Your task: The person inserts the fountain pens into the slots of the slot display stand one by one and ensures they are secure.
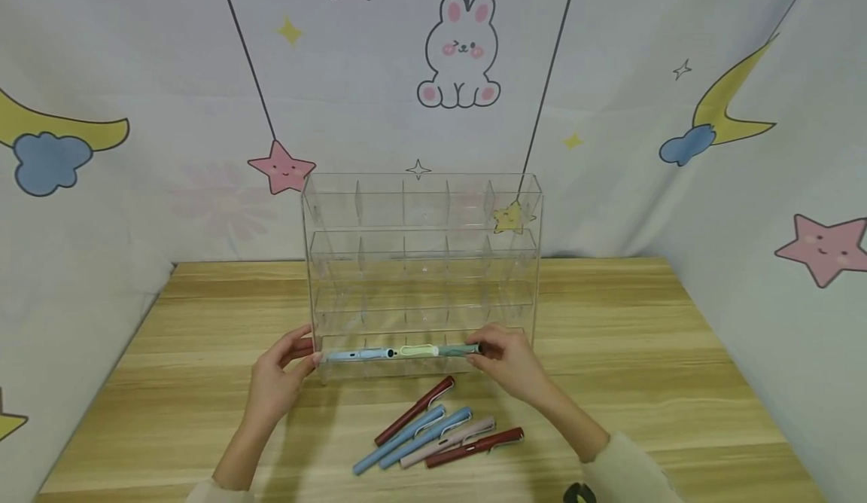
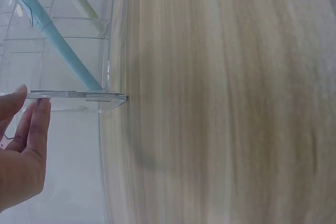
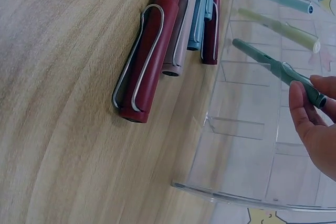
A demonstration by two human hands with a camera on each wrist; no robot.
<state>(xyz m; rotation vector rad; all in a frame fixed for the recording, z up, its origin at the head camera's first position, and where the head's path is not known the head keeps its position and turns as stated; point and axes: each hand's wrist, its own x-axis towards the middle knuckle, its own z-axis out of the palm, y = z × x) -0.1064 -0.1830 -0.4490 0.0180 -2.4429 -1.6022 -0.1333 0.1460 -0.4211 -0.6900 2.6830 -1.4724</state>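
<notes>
A clear acrylic rack with tiers of small compartments stands upright on the table. My left hand holds its left side panel by the front edge, thumb on one face and fingers on the other, as the left wrist view shows. The right hand pinches a dark green pen near its cap end, at the rack's lowest tier. Beside that pen, a light green pen and a light blue pen lean slanted in neighbouring compartments of this tier.
In front of the rack lie several loose clip pens: two dark red, one of them the nearest red pen, two blue pens and a pinkish-grey pen. A patterned cloth hangs behind the wooden table.
</notes>
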